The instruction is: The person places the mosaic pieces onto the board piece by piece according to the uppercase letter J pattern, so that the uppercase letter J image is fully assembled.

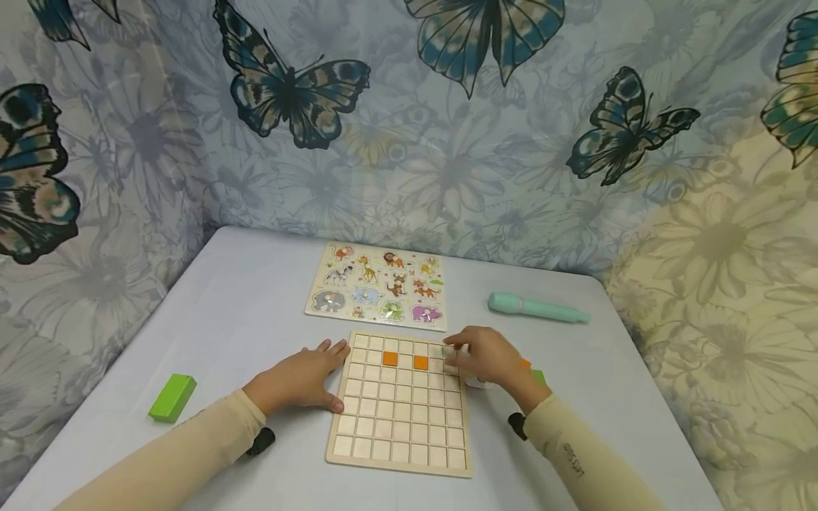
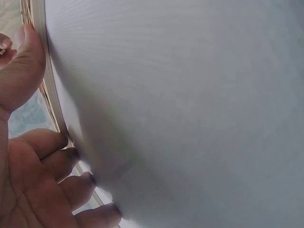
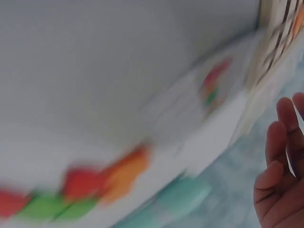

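A wooden grid board (image 1: 401, 411) lies flat, with two orange squares, one orange square (image 1: 390, 359) and another orange square (image 1: 420, 363), in its second row from the top. Along the board's left edge rests my left hand (image 1: 300, 380), thumb and fingertips touching the frame, fingers spread. My right hand (image 1: 488, 355) hovers over the board's upper right corner; its loosely bent fingers (image 3: 285, 137) show nothing between them in the right wrist view. Beside the board, partly hidden beneath that hand, lies a white card (image 3: 190, 104) with a small coloured pattern, blurred.
Red, orange and green blocks (image 3: 85, 185) lie right of the card, mostly behind my right wrist in the head view. A green block (image 1: 172, 398) lies far left. Behind the board are an animal puzzle (image 1: 377, 284) and a mint-green pen-shaped object (image 1: 538, 308).
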`<state>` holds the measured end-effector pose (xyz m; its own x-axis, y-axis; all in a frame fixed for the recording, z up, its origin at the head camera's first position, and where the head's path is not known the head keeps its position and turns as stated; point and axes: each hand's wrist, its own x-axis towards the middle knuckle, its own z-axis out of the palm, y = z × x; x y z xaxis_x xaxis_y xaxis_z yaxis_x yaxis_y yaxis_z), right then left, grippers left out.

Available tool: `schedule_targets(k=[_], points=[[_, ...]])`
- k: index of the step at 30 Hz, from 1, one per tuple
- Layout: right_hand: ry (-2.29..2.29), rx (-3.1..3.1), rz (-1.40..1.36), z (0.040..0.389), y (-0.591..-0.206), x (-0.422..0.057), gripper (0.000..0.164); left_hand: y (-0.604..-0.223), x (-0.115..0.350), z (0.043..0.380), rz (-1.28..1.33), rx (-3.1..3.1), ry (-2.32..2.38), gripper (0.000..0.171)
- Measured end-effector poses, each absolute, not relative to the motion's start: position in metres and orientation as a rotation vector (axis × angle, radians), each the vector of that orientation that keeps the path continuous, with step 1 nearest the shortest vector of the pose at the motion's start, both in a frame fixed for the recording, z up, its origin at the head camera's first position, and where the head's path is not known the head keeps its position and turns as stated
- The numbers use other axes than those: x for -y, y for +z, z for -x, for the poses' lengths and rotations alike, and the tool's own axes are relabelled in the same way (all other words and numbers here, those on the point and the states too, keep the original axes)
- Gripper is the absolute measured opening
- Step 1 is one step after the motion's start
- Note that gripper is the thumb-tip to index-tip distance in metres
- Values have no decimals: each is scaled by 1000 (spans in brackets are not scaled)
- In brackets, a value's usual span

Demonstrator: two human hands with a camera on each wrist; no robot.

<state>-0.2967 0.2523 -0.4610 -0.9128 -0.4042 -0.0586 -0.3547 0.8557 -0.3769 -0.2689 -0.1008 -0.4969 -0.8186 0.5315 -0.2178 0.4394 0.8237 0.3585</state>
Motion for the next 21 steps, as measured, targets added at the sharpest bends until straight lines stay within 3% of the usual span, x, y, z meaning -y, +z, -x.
schedule_targets(k=[9, 21], points=[[-369, -2865, 123, 282, -454, -377, 18, -500, 101, 270, -778, -2689, 422, 109], [-445, -2864, 128, 272, -464, -399, 18, -495, 101, 268, -795, -2684, 423, 108]])
